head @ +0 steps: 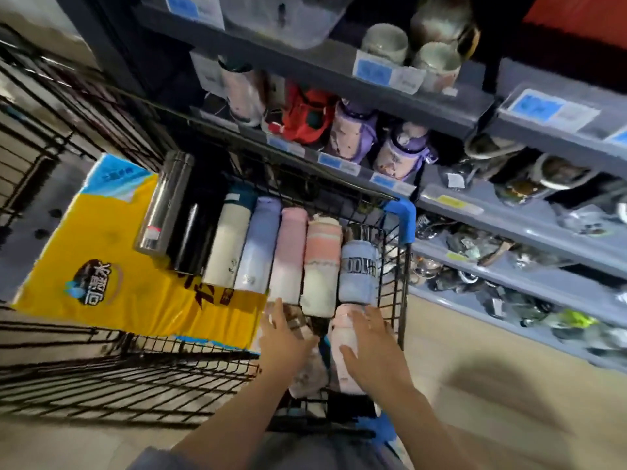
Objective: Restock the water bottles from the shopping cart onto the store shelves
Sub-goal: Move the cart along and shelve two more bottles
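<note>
**Both hands down in the cart, on the nearest bottles**

A black wire shopping cart point(393, 266) stands against grey store shelves point(441, 110). Along its far end lies a row of water bottles, side by side and touching, each on its side with its long axis running from the person toward the shelves: a steel bottle point(163, 201), a black bottle point(193, 232), a cream bottle point(227, 245) with a teal cap at its far end, a lilac bottle point(259, 245), a pink bottle point(291, 256), a peach-banded bottle point(322, 266) and a pale blue bottle point(358, 269) with dark lettering. The row lies partly on a yellow package point(112, 266) (printed with a dark round logo) on the cart floor.

Nearer the person lie two more bottles, pointing the same way. The right hand point(373, 351) rests on a light pink bottle point(342, 337), its grip spread, fingers splayed over the top and thumb on the left side. The left hand point(285, 340) lies open, fingers extended, over a pale patterned bottle point(308, 368); whether it grasps it, I cannot tell.

On the shelves above stand a red bottle point(302, 113) and purple bottles point(400, 150), tilted in this wide view.
</note>
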Demonstrator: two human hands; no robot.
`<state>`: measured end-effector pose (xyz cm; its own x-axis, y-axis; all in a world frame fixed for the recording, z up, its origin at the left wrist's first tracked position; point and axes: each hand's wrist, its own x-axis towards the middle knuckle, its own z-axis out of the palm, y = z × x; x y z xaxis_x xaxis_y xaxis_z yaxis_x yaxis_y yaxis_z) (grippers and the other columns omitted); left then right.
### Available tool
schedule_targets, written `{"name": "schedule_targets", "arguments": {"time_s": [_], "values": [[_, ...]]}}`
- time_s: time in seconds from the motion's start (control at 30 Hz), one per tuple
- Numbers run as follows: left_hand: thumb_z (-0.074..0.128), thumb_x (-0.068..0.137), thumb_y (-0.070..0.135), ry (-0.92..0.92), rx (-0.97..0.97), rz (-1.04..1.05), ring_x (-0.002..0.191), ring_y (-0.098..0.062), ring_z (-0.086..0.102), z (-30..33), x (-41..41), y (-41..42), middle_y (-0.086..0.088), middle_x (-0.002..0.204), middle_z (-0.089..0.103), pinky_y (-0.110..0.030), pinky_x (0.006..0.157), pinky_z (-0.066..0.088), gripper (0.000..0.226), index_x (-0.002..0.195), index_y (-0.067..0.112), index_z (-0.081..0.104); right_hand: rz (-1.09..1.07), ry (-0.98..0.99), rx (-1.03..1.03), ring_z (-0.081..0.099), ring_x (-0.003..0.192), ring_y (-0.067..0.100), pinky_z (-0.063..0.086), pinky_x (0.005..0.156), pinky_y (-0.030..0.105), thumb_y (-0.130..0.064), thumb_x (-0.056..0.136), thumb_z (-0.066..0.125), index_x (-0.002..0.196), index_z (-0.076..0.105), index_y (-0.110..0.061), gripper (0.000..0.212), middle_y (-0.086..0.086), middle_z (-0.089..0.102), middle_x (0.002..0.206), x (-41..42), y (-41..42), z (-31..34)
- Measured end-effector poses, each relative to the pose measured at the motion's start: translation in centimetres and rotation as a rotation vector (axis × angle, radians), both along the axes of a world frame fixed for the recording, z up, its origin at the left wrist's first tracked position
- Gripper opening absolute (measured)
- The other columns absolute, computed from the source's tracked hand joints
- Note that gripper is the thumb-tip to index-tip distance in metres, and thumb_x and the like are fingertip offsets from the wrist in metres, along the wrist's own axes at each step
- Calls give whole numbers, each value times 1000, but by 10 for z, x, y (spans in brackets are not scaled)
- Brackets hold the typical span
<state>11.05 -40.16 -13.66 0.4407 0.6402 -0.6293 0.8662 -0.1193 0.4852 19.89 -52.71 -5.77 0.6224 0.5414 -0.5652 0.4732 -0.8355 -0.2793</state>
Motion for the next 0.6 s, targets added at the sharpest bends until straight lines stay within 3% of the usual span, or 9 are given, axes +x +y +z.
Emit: {"name": "schedule_targets", "arguments": {"time_s": [0.1,0.3,0.5,0.6], "values": [[79,70,40,39,-57,-29,129,-42,35,-5,-1,-8,-15,151,11,-48,98,41,110,150,28,5,-61,11,-64,27,138,29,32,107,34,-36,95,46,151,13,-26,65,4,4,158,-15,4,-10],[80,67,32,0,-96,55,121,-39,43,-10,-2,-7,-14,144,24,-48,93,45,104,147,33,13,-169,13,-142,35,129,33,40,100,38,-36,93,52,151,6,-27,74,9,9,154,-21,14,-34],[80,68,31,-32,-159,86,119,-31,46,-4,-9,3,-9,142,28,-40,87,45,104,148,36,13,-220,10,-183,38,126,35,45,92,39,-44,86,63,150,1,-28,90,18,15,150,-15,24,-60],[82,68,30,-39,-144,88,121,-29,45,3,-15,15,-8,140,31,-40,90,45,106,148,35,13,-238,-2,-212,37,129,36,43,96,40,-45,83,66,150,-8,-27,101,22,16,151,-16,24,-69]]}}
